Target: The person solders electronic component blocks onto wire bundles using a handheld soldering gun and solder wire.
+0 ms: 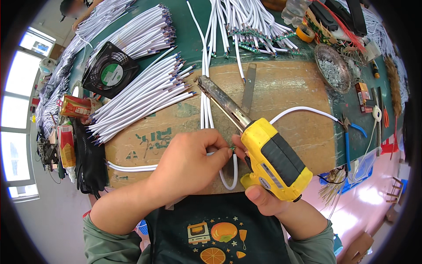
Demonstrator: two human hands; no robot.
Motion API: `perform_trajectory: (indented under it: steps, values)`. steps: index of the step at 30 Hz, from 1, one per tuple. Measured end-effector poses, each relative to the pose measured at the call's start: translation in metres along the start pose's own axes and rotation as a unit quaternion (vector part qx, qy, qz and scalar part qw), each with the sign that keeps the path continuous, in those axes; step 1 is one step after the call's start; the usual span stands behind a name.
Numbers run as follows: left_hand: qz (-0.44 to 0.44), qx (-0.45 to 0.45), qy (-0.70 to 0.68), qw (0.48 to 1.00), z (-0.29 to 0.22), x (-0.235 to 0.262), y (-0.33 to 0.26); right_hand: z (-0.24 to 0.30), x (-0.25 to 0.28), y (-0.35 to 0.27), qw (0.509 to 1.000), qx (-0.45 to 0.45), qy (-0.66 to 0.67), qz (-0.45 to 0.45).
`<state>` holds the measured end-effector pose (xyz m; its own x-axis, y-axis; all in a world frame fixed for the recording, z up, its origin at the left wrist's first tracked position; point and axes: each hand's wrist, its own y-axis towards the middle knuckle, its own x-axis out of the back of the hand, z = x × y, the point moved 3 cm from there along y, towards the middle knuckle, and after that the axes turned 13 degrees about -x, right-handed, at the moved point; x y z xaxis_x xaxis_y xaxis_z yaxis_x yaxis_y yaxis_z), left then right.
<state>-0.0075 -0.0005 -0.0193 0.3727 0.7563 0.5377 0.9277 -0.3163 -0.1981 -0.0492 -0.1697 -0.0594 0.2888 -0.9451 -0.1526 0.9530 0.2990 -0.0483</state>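
My right hand [263, 202] is wrapped round a yellow and black soldering gun [283, 160], whose long metal barrel [222, 101] tilts up and away to the left. Over the near part of a brown cardboard sheet [290, 92], my left hand [180, 160] has thumb and forefinger pinched at a white cable [234, 171], which loops below the fingertips. A small green piece [233, 149] shows at that pinch, partly hidden. The fingertips of my right hand come close to it from the other side. More white cables [205, 112] run away from me beyond my left hand.
Bundles of white cables [140, 94] lie left, near a black fan [110, 70]. A metal strip [249, 88] rests on the cardboard. Rightward are a dish of metal bits [332, 70], a tape roll [305, 33] and blue-handled pliers [347, 127]. Another person [72, 9] is at far left.
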Motion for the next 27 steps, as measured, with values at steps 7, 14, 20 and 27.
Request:
perform_trajectory:
  steps: [7,14,20,27]
  values:
    - [-0.008,0.017,-0.036,0.999,0.002,0.0,0.0,0.002,0.019,-0.024,0.998,-0.009,-0.027,0.055]
    - [0.009,0.023,-0.04,0.999,0.003,0.002,0.001,-0.005,0.041,-0.092,0.963,-0.228,0.146,-0.001]
    - [0.008,0.016,-0.051,0.999,0.003,0.001,0.002,-0.023,0.046,-0.114,0.963,-0.218,0.158,0.03]
    - [0.016,0.023,-0.063,0.998,0.001,0.002,0.002,-0.016,0.038,-0.111,0.95,-0.216,0.225,-0.014]
